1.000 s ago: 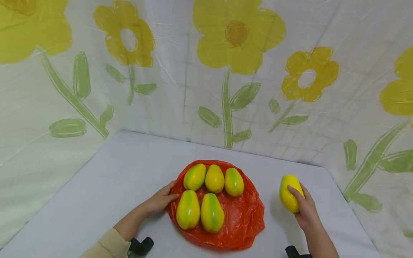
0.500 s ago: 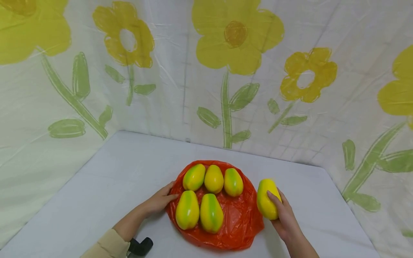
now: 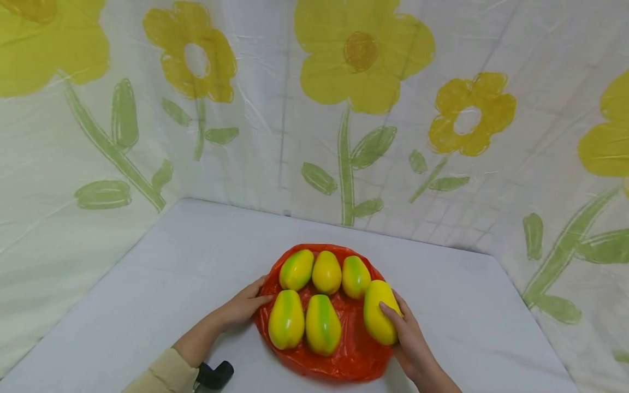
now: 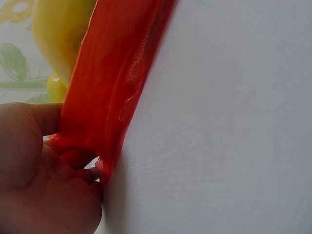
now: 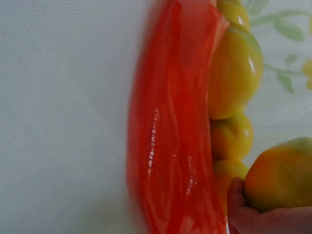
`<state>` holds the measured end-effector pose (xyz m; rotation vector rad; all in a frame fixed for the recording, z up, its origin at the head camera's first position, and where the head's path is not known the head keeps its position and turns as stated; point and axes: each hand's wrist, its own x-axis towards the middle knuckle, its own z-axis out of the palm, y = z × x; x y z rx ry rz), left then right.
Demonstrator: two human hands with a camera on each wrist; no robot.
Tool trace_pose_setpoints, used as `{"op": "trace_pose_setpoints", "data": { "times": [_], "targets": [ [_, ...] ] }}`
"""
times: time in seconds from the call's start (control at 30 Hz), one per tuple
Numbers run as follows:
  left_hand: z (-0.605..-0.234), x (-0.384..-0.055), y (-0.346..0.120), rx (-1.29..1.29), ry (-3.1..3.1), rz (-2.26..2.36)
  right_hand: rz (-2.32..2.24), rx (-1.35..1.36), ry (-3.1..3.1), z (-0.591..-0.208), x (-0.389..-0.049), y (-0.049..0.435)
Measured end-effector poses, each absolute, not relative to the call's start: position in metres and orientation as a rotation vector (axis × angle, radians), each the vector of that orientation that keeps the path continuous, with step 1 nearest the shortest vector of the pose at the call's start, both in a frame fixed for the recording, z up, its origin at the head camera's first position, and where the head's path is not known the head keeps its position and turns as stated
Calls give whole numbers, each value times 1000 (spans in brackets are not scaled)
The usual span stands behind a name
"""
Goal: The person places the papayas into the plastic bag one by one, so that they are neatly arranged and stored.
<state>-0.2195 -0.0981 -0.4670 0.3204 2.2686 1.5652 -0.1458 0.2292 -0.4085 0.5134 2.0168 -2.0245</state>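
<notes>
Spread on the table, a red plastic bag (image 3: 355, 349) with a raised, rolled rim bears several yellow-green papayas (image 3: 322, 326). My left hand (image 3: 242, 307) pinches the bag's left edge; in the left wrist view its thumb lies over the red plastic (image 4: 95, 92) and its fingers curl beneath. In my right hand (image 3: 411, 341) is another papaya (image 3: 377, 314), gripped above the bag's right side, close to the rear right papaya (image 3: 356, 277). The right wrist view has this held papaya (image 5: 280, 175) beyond the bag's outer wall (image 5: 170, 126); the palm is mostly out of view.
A white table (image 3: 196, 256) lies under everything. Behind it hangs a pale sheet (image 3: 265, 136) printed with yellow flowers. Black wrist gear (image 3: 215, 375) sits below my left forearm.
My right hand has carried its papaya leftward from beside the bag to over the bag's right part. The left hand and the bag stay where they were.
</notes>
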Motion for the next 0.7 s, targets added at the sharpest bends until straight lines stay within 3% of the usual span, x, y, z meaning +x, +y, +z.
{"op": "trace_pose_setpoints", "data": {
  "times": [0.7],
  "targets": [
    [-464, -219, -99, 335, 2264, 1552, -1882, 490, 2013, -425, -141, 207]
  ]
}}
